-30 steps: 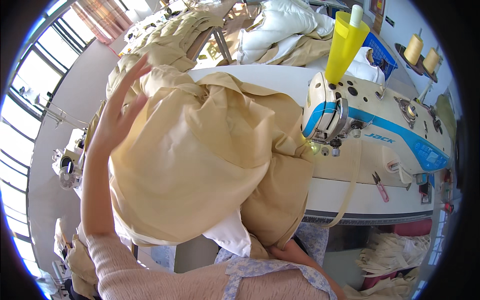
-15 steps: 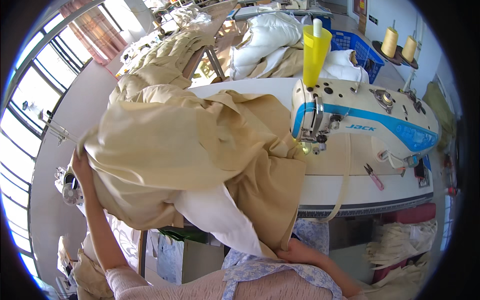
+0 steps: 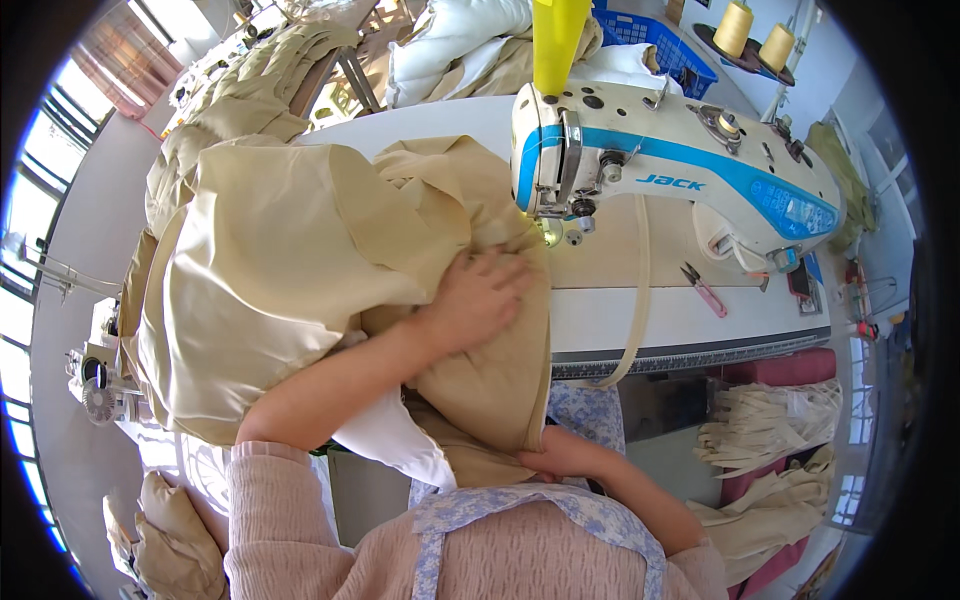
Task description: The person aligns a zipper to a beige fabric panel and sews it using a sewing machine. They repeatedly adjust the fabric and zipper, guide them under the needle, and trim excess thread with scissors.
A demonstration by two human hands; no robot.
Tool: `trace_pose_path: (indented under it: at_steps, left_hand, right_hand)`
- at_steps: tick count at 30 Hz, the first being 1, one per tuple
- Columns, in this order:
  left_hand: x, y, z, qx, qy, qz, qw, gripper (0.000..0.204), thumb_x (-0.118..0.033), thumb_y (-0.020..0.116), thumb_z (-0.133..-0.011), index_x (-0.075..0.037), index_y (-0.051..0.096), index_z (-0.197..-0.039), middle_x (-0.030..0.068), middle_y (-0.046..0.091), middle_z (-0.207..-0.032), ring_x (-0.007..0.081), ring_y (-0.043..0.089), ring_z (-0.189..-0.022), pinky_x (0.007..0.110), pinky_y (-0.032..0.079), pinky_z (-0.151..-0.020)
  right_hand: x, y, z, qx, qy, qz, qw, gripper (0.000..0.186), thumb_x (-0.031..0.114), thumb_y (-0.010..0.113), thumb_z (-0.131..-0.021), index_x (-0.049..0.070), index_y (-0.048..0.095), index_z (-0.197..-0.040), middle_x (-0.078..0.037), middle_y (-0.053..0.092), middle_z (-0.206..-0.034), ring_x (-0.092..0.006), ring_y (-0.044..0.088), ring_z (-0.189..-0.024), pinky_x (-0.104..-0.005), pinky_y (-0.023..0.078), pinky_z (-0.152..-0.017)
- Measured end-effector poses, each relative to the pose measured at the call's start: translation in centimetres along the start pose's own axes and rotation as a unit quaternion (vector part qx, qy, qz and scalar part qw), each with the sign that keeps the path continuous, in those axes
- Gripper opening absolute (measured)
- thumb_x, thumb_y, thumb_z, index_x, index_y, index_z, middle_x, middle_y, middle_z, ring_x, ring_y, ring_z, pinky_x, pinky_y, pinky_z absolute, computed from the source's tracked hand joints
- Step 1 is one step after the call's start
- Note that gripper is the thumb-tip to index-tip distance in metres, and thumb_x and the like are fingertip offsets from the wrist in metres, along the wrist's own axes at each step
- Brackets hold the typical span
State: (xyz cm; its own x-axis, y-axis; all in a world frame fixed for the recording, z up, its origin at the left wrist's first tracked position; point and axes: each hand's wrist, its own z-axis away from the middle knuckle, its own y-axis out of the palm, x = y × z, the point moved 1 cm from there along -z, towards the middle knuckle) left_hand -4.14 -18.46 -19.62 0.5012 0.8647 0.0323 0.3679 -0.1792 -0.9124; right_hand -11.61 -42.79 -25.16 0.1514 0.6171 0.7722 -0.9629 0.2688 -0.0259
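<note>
A large beige garment, smooth-faced with a white underside showing, is heaped over the left part of the sewing table and hangs off its front edge. My left arm reaches across it, and my left hand lies on the cloth just left of the needle area, fingers stretched out and slightly blurred. At the front edge, my right hand pinches the garment's lower edge near my lap; its fingertips are partly hidden. The white and blue sewing machine stands to the right of the cloth.
Pink-handled thread snips and a hanging beige strip are right of the needle. A yellow holder rises from the machine head. Thread cones, a blue basket and padded white pieces are behind. Cloth bundles lie at lower right.
My left hand has left the garment's far left edge and come right onto the cloth beside the needle. The raised cloth has settled. My right hand still grips the lower edge. The view has shifted.
</note>
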Motion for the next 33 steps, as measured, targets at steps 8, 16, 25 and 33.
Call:
trace_pose_path:
  at_steps: [8, 16, 25, 33]
  left_hand:
    - [8.4, 1.3, 6.6, 0.052, -0.189, 0.128, 0.972, 0.04, -0.012, 0.062, -0.092, -0.014, 0.065, -0.132, 0.012, 0.063, -0.133, 0.0359, 0.058, -0.121, 0.048, 0.043, -0.104]
    - [5.2, -2.3, 0.9, 0.001, -0.132, 0.114, 0.985, 0.032, -0.004, 0.065, -0.092, -0.004, 0.067, -0.124, 0.0136, 0.068, -0.12, 0.0363, 0.063, -0.109, 0.042, 0.05, -0.096]
    - [-9.7, -0.3, -2.3, 0.1, -0.32, 0.65, 0.682, 0.038, -0.028, 0.061, -0.103, 0.004, 0.065, -0.122, 0.0174, 0.072, -0.104, 0.0233, 0.071, -0.087, 0.035, 0.057, -0.079]
    - [-9.9, 1.0, -3.3, 0.152, -0.333, 0.782, 0.505, 0.037, -0.03, 0.044, -0.11, 0.003, 0.057, -0.122, 0.0086, 0.068, -0.086, 0.0169, 0.068, -0.077, 0.029, 0.057, -0.074]
  right_hand:
    - [-1.2, 2.3, -1.6, -0.021, -0.045, -0.1, 0.994, 0.037, 0.031, 0.055, -0.097, 0.001, 0.065, -0.077, -0.005, 0.061, -0.057, -0.0161, 0.06, -0.052, -0.0319, 0.049, -0.053]
    - [2.1, -4.5, 5.6, -0.382, -0.078, 0.163, 0.906, 0.045, 0.056, 0.067, -0.091, 0.011, 0.072, -0.086, -0.004, 0.067, -0.063, -0.0272, 0.068, -0.065, -0.0404, 0.053, -0.064]
    - [2.6, -8.5, 5.6, -0.587, -0.11, 0.269, 0.755, 0.017, 0.022, 0.071, -0.085, 0.009, 0.06, -0.083, -0.008, 0.062, -0.086, -0.0305, 0.066, -0.074, -0.0431, 0.054, -0.064]
    - [0.8, -2.9, 8.4, -0.305, -0.154, -0.085, 0.936, 0.041, 0.041, 0.055, -0.102, 0.004, 0.065, -0.117, -0.01, 0.073, -0.103, -0.0209, 0.07, -0.085, -0.0329, 0.054, -0.069]
